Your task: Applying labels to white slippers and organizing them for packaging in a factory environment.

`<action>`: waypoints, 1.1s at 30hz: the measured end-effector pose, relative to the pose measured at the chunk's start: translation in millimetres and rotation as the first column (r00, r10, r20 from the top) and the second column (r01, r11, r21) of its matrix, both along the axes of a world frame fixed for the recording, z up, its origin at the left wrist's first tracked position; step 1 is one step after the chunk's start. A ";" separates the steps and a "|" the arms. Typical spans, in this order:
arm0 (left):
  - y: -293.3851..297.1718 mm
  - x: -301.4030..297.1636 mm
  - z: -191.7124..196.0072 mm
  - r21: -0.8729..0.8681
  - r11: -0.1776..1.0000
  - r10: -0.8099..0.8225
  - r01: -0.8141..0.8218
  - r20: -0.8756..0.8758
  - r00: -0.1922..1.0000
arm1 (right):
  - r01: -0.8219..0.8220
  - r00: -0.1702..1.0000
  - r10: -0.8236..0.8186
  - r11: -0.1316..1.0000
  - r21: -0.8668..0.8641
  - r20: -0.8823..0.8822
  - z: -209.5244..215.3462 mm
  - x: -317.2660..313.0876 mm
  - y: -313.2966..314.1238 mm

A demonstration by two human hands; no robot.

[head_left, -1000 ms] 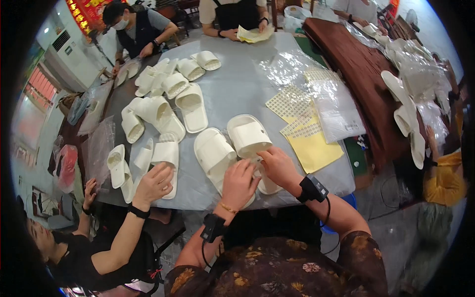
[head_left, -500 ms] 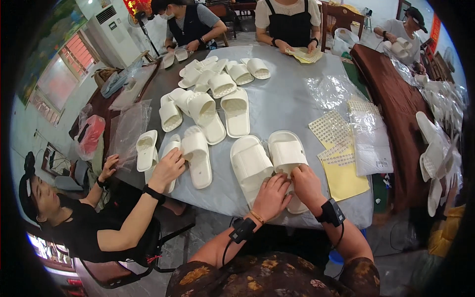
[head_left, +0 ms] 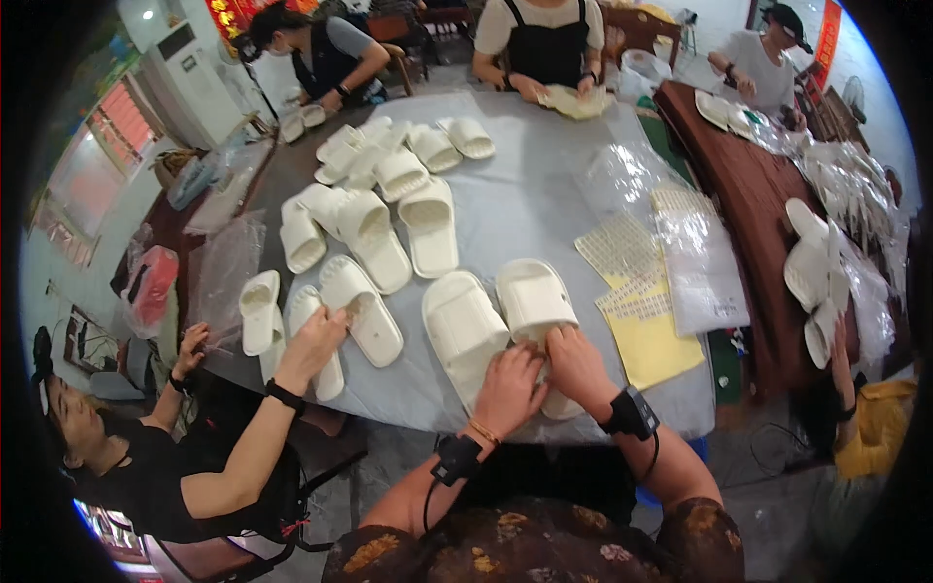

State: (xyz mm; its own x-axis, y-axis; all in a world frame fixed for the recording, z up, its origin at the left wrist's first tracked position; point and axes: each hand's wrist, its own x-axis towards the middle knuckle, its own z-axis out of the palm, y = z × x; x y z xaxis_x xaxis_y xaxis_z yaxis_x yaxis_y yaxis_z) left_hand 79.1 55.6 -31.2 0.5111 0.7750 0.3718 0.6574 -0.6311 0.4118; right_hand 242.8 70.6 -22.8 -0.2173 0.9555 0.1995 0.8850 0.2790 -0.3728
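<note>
- Pair of smooth white open-toed slippers point(head_left: 535, 291) is lying side by side on the grey sheet-covered table point(head_left: 520, 209), near edge, toes pointing away.
- Left hand point(head_left: 510, 386) is resting over the pair's inner edges, fingers half curled; cannot tell whether they are gripping anything.
- Right hand point(head_left: 579, 363) is sitting over the right slipper's heel half, fingers bent inward, tips hidden; grip cannot be told.
- Yellow paper sheet point(head_left: 661, 352) is lying to the right.
</note>
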 end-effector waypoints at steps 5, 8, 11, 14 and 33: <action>4.1 -3.4 1.9 0.030 0.999 0.010 -0.011 0.025 1.000 | 0.008 0.994 -0.009 1.000 -0.014 -0.110 2.2 2.8 2.8; 4.9 -3.8 -3.0 0.040 0.999 0.016 -0.016 0.002 1.000 | 0.045 0.985 -0.049 0.999 -0.025 -0.163 -2.1 2.4 0.4; 3.9 -2.9 -3.5 0.013 1.000 0.014 -0.015 0.012 1.000 | 0.038 0.983 -0.039 0.999 -0.009 -0.178 -6.0 5.2 -1.0; 1.7 -3.3 -4.9 0.022 1.000 0.020 -0.020 0.002 1.000 | 0.037 0.980 -0.044 0.999 -0.040 -0.192 -3.6 4.8 -2.3; 3.0 -2.8 -2.7 0.009 0.999 0.031 -0.031 0.045 0.999 | 0.028 0.908 -0.063 0.996 -0.090 -0.414 -5.7 23.4 5.2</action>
State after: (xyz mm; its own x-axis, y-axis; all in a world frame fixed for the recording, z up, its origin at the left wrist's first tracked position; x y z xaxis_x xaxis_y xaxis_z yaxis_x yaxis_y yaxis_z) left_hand 76.3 58.5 -33.9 0.4695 0.7866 0.4010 0.6578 -0.6146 0.4353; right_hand 266.2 75.8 -28.5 -0.0871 0.9790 0.1846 0.6554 0.1958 -0.7295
